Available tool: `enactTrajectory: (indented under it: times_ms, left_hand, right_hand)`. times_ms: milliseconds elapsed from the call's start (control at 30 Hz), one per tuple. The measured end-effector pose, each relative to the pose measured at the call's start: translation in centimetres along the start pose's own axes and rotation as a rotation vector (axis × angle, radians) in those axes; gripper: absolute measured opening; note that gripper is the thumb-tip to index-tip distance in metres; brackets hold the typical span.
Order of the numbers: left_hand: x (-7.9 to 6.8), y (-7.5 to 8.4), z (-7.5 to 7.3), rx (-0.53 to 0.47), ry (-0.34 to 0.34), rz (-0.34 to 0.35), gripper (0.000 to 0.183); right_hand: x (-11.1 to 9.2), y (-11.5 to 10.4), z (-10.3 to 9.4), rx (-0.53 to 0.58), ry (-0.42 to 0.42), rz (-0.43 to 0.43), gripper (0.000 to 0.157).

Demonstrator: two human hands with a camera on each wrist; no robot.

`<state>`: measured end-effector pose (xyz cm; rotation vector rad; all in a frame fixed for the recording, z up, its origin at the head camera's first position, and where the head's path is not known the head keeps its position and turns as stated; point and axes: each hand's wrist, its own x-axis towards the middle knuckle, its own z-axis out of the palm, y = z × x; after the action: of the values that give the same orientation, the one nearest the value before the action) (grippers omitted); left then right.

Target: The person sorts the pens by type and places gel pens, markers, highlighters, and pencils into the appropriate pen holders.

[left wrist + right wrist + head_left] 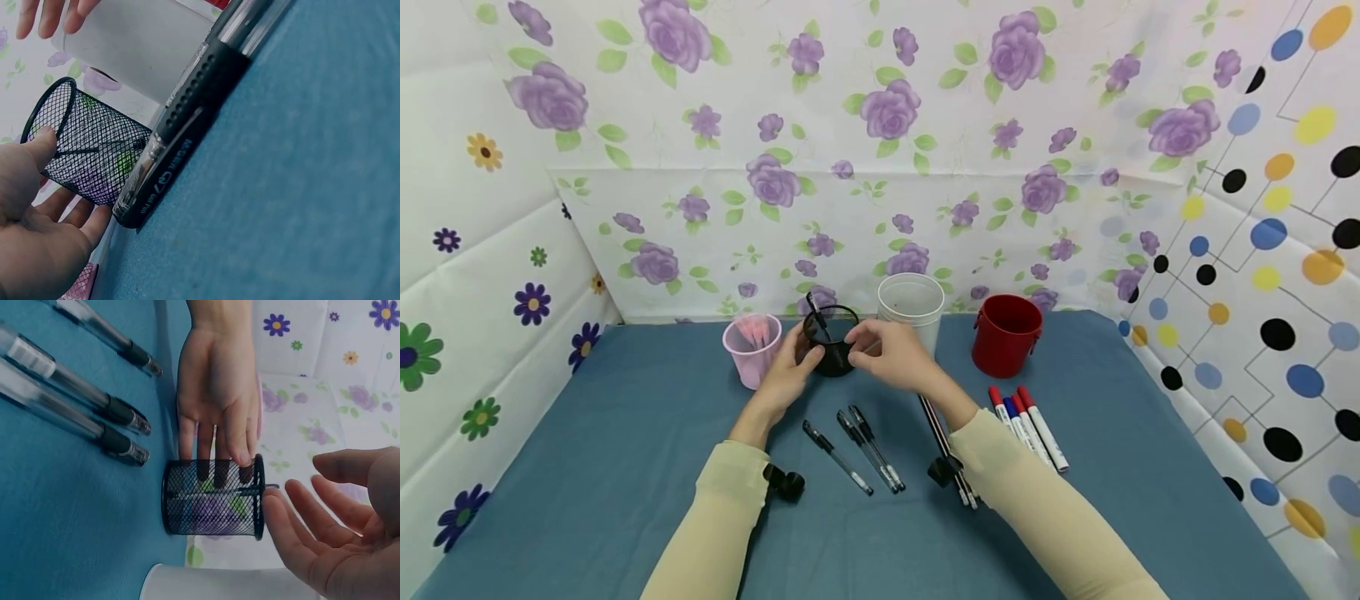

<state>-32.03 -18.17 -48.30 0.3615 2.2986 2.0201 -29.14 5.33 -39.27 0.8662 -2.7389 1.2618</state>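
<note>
A black mesh pen cup [832,360] stands upright at the back of the blue table. One black gel pen [816,312] leans inside it, its end sticking above the rim. My left hand [786,375] holds the cup from the left, thumb near the rim and fingers behind the mesh. Beside the rim on the right is my right hand [891,354], its fingers loosely bent; the right wrist view shows nothing between thumb and fingertips. In front of the cup, several more black gel pens [838,458] lie on the table.
Left of the mesh cup is a pink cup [751,367] with pink-topped items in it. A white cup [912,292] and a red cup [1006,346] stand to the right. Red and blue markers [1037,429] and dark slender pens [936,425] lie near the right forearm.
</note>
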Motion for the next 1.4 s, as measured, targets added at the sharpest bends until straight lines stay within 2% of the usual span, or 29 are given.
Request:
enactTrajectory:
  times_ms: [200,667,1400]
  left_hand:
    - [0.0,-0.2,-0.1,0.018,0.001,-0.004,0.065]
    - [0.3,-0.1,-0.3,0.046,-0.019,0.011,0.068]
    - [0.2,-0.1,-0.1,0.017,-0.017,0.017,0.065]
  right_hand:
    - [-1.6,-0.6,0.5,-0.011,-0.075,0.007,0.026]
    - [-5.1,-1.0,2.2,-0.017,-0.177,0.040,0.023]
    - [-6.0,-0.7,2.4,-0.017,-0.176,0.069,0.025]
